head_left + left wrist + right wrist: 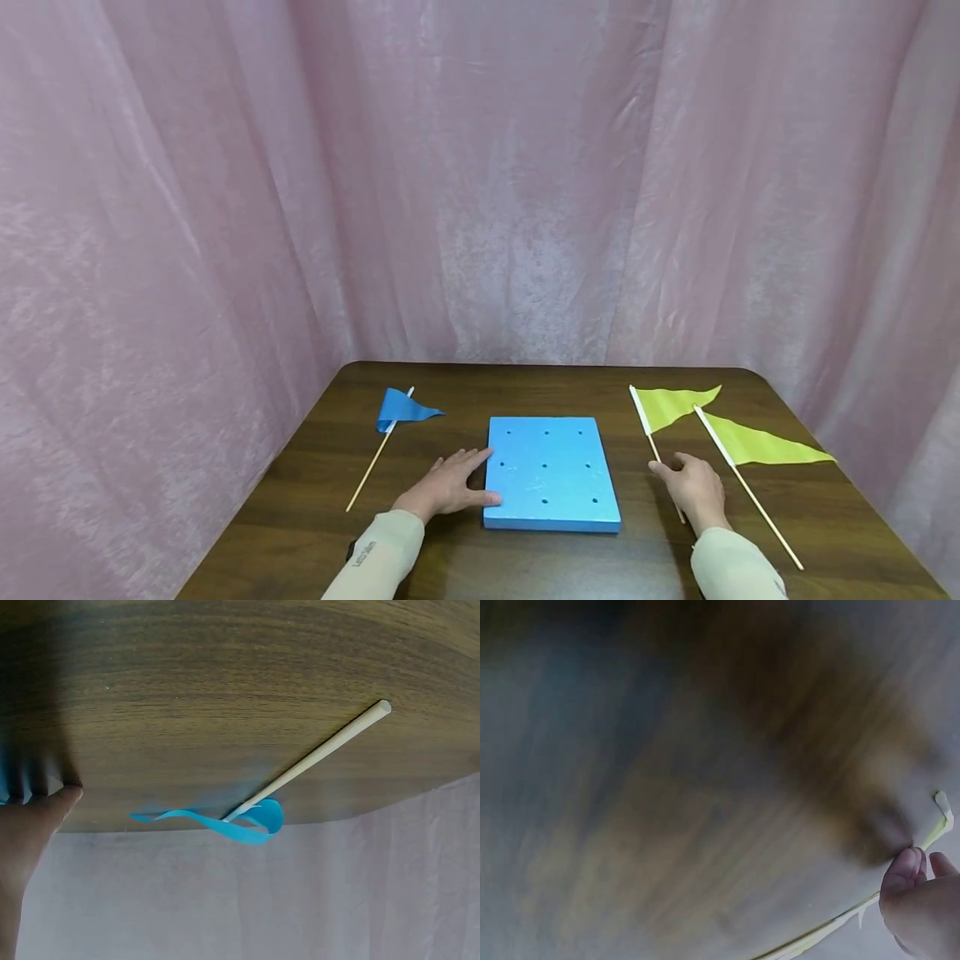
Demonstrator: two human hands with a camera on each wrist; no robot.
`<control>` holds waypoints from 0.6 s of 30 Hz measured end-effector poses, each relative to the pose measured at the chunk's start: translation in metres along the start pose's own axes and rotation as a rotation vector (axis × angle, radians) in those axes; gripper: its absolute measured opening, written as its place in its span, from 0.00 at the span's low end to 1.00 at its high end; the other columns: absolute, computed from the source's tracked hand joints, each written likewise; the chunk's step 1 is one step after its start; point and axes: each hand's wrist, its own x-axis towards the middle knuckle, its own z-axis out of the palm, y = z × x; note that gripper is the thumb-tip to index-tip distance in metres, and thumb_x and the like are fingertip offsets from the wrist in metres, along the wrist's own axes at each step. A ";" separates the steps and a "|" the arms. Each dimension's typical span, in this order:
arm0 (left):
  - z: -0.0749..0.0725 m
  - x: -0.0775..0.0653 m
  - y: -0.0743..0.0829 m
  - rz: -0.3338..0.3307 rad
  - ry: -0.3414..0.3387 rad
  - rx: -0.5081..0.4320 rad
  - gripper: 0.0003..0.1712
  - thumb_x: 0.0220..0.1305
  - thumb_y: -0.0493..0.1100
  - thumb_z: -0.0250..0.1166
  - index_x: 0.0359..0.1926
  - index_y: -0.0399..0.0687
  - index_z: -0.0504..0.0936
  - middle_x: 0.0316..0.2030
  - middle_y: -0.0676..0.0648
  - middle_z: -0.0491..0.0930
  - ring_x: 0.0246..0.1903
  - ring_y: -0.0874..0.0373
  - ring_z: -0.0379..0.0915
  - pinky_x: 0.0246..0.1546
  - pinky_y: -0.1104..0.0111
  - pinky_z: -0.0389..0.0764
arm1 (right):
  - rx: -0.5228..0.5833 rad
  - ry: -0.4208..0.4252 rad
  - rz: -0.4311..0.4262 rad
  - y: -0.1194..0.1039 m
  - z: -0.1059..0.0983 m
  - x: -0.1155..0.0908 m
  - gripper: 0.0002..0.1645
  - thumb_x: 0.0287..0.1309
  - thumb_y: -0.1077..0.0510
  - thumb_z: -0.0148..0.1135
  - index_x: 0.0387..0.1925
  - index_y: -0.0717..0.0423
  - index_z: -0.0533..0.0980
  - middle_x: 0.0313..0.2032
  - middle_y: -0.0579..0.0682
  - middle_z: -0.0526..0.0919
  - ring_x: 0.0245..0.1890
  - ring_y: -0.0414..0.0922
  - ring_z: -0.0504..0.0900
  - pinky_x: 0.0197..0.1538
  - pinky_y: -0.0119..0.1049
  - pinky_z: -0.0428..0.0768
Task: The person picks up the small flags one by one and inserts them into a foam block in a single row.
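A flat blue board (551, 479) with rows of small holes lies on the table. My left hand (447, 487) rests at its left edge, fingers spread and thumb on the board. Two yellow pennant flags lie on the right, a nearer-to-board flag (667, 407) and an outer flag (768, 442). Over the stick (655, 450) of the nearer one hovers my right hand (693, 492), thumb above the stick and fingers loosely bent. In the right wrist view, the right hand (922, 896) sits in front of the yellow cloth; contact with the stick is not clear.
A blue pennant flag (397, 408) on a wooden stick lies left of the board; its curled cloth (255, 825) shows in the left wrist view. The brown wooden table (465, 383) has rounded far corners. Pink curtains (480, 183) hang behind and beside it.
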 end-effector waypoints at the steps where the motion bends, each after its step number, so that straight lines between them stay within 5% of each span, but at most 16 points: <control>1: 0.000 0.000 0.000 0.000 0.001 -0.001 0.54 0.56 0.76 0.62 0.77 0.62 0.57 0.74 0.47 0.59 0.74 0.44 0.47 0.70 0.41 0.47 | 0.001 0.004 0.000 -0.001 0.001 0.000 0.42 0.67 0.43 0.58 0.62 0.79 0.66 0.60 0.77 0.68 0.59 0.77 0.64 0.59 0.68 0.64; 11: 0.000 0.000 0.004 0.002 0.005 0.003 0.54 0.56 0.76 0.61 0.77 0.63 0.56 0.74 0.47 0.58 0.74 0.44 0.47 0.71 0.42 0.47 | 0.000 0.115 -0.007 -0.005 0.009 -0.002 0.29 0.63 0.52 0.64 0.53 0.74 0.77 0.52 0.74 0.77 0.51 0.74 0.72 0.51 0.63 0.72; 18: -0.001 -0.002 0.006 -0.003 0.002 -0.004 0.53 0.56 0.75 0.62 0.77 0.62 0.56 0.74 0.46 0.58 0.75 0.44 0.46 0.71 0.42 0.47 | -0.011 0.115 0.001 -0.005 0.011 -0.002 0.22 0.62 0.56 0.65 0.49 0.72 0.80 0.50 0.73 0.79 0.50 0.73 0.74 0.48 0.62 0.73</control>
